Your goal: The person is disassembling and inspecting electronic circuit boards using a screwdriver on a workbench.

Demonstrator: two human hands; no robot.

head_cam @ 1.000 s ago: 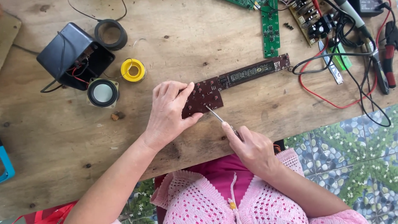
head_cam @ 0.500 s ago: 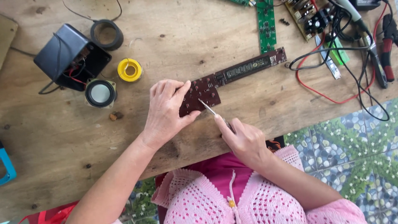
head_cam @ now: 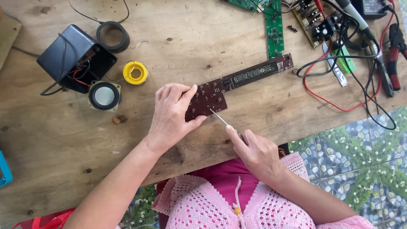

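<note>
Two hands are on the job, and the wooden table (head_cam: pixel 63 140) is pretty cluttered from where I'm watching. Going from the left: a blue thing (head_cam: pixel 4 174) pokes in at the edge, too cut off to tell what it is. Then an open black box (head_cam: pixel 74 57) with red and black wires spilling out, a black ring (head_cam: pixel 112 36) just behind it, and a small round speaker (head_cam: pixel 104 96) right in front of it. A yellow spool (head_cam: pixel 135 73) sits just beside the speaker.

Near the middle, the left hand (head_cam: pixel 171 112) lies on the near end of a long dark brown circuit board (head_cam: pixel 237 82), fingers curled over the wide end and thumb hooked under its near edge, pinning it flat on the table. The board runs up and to the right at a slant. The right hand (head_cam: pixel 256 152) is closed around a thin metal tool (head_cam: pixel 220 118), gripping the handle end so I can't see much of it; the tip touches the near edge of the board, just beside the left thumb.

Further right, a green circuit board (head_cam: pixel 274 34) lies behind the brown one's far end, close to it. Past that it's a tangle: red and black wires (head_cam: pixel 339 85), another board with parts (head_cam: pixel 316 21), and red-handled pliers (head_cam: pixel 394 55) at the far right edge. Nothing sits between the hands and the board.
</note>
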